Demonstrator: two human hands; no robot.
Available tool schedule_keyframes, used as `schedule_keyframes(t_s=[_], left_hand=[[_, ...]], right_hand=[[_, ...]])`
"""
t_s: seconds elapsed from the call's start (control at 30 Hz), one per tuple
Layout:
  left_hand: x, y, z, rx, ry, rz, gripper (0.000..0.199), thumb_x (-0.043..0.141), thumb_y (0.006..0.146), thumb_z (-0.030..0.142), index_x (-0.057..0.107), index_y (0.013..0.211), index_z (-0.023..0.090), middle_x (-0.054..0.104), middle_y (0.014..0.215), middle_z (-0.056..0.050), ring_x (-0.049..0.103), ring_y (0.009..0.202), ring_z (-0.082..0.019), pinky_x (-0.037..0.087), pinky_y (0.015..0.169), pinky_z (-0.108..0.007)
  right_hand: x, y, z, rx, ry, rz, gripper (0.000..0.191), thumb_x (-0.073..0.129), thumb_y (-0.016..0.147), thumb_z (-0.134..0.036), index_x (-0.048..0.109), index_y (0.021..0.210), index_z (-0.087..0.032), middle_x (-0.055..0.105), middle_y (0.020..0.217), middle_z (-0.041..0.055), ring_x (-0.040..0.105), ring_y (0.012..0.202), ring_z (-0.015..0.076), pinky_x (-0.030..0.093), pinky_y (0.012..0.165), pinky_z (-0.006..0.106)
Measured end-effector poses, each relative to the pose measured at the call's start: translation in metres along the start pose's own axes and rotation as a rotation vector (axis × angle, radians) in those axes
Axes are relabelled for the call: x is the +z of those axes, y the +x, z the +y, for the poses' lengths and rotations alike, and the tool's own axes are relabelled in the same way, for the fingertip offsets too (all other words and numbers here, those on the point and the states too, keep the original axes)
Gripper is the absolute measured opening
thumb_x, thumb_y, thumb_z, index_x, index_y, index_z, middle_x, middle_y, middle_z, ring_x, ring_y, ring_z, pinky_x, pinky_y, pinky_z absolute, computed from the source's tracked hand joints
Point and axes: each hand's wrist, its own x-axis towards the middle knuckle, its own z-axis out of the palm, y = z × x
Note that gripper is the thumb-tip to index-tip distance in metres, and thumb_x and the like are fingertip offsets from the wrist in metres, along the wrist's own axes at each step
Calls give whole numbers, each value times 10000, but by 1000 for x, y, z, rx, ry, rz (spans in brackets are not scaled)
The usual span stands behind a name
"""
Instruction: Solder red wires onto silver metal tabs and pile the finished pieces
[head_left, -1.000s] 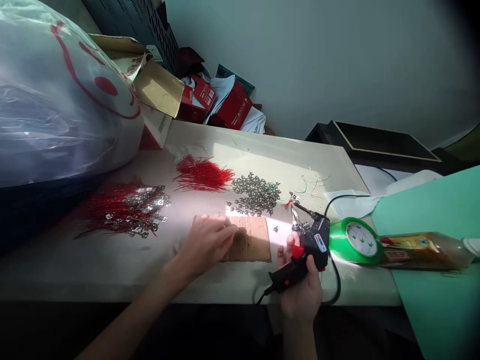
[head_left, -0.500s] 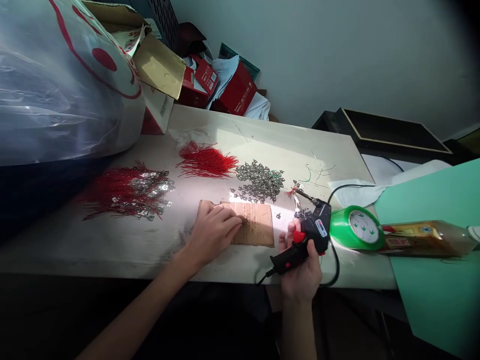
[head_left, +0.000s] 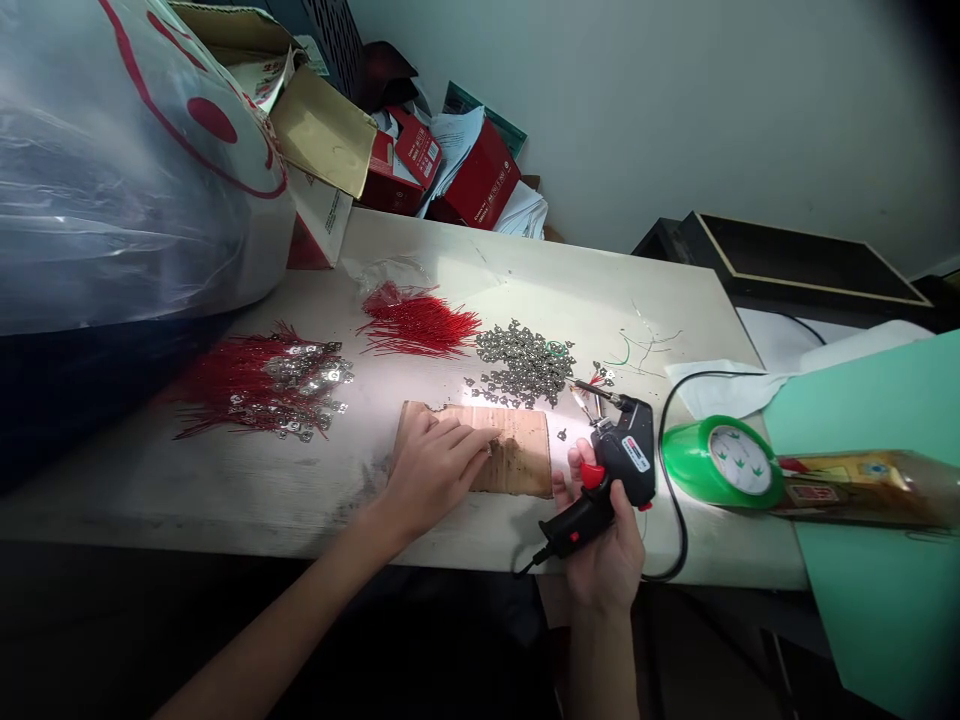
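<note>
My left hand (head_left: 439,465) rests over the left part of a brown cardboard piece (head_left: 523,455), fingers pressed together around something small that I cannot make out. A black soldering gun with a red trigger (head_left: 616,465) is held in my right hand (head_left: 609,545), its tip pointing up and left beside a heap of small metal parts (head_left: 525,362). One loose metal part (head_left: 562,435) lies just right of the cardboard. Bundles of red wires (head_left: 424,322) lie behind the cardboard, and red wires with metal ends (head_left: 289,385) lie to its left.
A large plastic bag (head_left: 135,180) fills the upper left. Green tape (head_left: 690,462) and a bottle (head_left: 847,488) lie at the right, near a black cable (head_left: 684,530). Boxes with papers (head_left: 480,180) stand behind the table. Thin wire scraps (head_left: 649,345) lie at the back right.
The soldering gun in my right hand has shifted slightly left, its tip nearer the metal heap. My left fingers have shifted slightly right over the cardboard. The view has moved a little.
</note>
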Motion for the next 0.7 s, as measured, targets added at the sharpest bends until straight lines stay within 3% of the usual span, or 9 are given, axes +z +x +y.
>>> schedule_keyframes(t_s=[0.3,0.5,0.7], left_hand=[[0,3,-2,26,-24,69,183,576,1024,196,653,1187,222,742,912,0,631,849,-181,336,817,-366],[-4,6,-6,74,11,3,209,563,1035,238,643,1228,222,751,921,-17,639,891,-200,319,830,-382],[-1,12,-9,114,13,13,193,561,1036,218,648,1208,216,733,882,-3,621,839,-192,317,803,-369]], right_hand=[[1,0,-1,29,-29,5,370,680,935,-429,734,1249,-240,637,1439,68,637,1286,251,573,1045,426],[0,0,0,26,-23,-5,362,683,934,-415,735,1247,-241,657,1412,76,648,1265,252,571,1042,440],[0,0,0,52,-14,-2,381,708,916,-414,732,1252,-237,688,1357,91,667,1226,264,573,1028,474]])
